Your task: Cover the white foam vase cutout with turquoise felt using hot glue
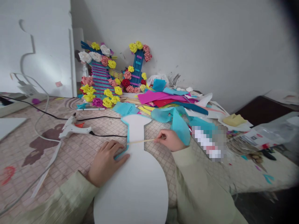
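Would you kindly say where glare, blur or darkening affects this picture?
Head view: glare on the white board at left; softness on the plastic bag at right; darkness in the upper right corner; pixelation right of centre.

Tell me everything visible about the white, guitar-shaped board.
The white, guitar-shaped board looks smooth, perhaps foam: flared head, straight neck, broad rounded body, light-blue edging at left. It lies on the beige, diamond-patterned tablecloth, head pointing away, its near end out of frame. The left hand touches its edge; the right hand holds a thin, pale stick across the neck.
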The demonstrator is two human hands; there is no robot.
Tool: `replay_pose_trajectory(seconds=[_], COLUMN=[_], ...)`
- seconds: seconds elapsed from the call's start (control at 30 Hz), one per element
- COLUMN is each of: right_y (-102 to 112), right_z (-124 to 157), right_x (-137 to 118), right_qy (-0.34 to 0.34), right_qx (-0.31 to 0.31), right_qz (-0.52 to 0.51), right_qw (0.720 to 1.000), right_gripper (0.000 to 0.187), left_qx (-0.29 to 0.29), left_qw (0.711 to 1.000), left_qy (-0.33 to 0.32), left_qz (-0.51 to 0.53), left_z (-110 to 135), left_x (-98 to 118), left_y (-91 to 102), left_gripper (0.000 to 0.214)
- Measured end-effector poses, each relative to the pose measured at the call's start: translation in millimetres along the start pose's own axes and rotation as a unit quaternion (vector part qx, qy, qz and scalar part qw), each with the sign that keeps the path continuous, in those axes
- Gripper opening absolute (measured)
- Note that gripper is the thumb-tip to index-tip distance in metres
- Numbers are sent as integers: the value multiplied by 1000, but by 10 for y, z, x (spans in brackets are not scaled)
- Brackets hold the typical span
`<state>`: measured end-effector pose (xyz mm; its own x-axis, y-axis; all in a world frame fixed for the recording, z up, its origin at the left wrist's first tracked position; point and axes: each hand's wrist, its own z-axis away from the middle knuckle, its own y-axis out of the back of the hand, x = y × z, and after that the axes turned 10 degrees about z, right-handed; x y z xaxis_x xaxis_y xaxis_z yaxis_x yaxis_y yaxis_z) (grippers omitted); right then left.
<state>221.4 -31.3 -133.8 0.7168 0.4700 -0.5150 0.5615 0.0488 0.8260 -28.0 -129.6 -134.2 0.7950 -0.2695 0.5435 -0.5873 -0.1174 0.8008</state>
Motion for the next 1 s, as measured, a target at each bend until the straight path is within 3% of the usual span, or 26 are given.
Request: replay_pose_trajectory(seconds=[0.1, 0.27, 0.43, 0.73, 1.0], right_y=[-39, -44, -19, 37, 63], right_z=[-32, -71, -71, -89, -72], right_x=[-17, -33, -28, 6, -6], right_qy=[-8, 16, 39, 53, 36], right_qx=[53, 51, 101, 108, 66], right_qz=[22, 50, 73, 108, 74], right_qw=[998, 997, 991, 987, 994], right_gripper=[12, 9, 11, 19, 21], left_qx=[1, 4, 4, 7, 11], left_qw=[1000, 1000, 1000, 1000, 1000], left_qy=[-7, -12, -11, -7, -13], left_qz=[-4, -6, -7, -8, -6], left_z=[5, 7, -3, 9, 1], left_x=[-11, -30, -26, -27, -26], left_y=[-9, -14, -14, -20, -26], left_gripper=[23, 25, 25, 25, 26])
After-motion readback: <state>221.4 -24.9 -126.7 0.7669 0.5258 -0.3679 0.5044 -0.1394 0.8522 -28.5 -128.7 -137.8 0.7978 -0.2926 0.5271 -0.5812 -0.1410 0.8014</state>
